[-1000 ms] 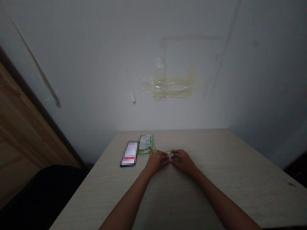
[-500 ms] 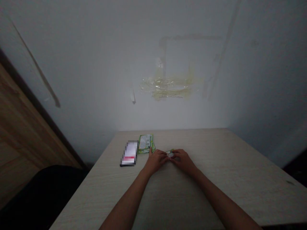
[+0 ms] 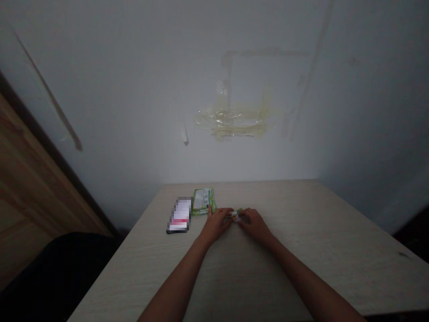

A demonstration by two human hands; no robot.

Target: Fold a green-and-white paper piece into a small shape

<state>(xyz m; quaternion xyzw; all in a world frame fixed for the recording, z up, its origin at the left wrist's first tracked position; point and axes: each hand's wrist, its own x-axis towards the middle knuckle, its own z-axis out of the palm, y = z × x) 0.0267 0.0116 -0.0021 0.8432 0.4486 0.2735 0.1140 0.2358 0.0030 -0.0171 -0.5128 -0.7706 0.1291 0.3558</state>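
Note:
My left hand (image 3: 217,223) and my right hand (image 3: 254,226) meet near the middle of the table. Between their fingertips is a small green-and-white printed piece (image 3: 235,215), which looks like thin paper or wrapper. Fingers of both hands close on its two sides and hide much of it. The left thumb points up beside a flat stack of green-and-white printed packets or sheets (image 3: 203,200), whose exact kind I cannot make out. A phone (image 3: 181,215) with a blurred, lit screen lies left of the stack.
The pale wood-grain table (image 3: 301,268) reaches back to a grey wall (image 3: 117,112) with clear tape (image 3: 234,118) stuck on it. At the left are a dark chair-like shape (image 3: 63,273) and a wooden panel (image 3: 30,179).
My fingers have shifted slightly on the small printed piece, and the right fingers have drawn a little apart from the left, showing more of it. The stack and phone stay put.

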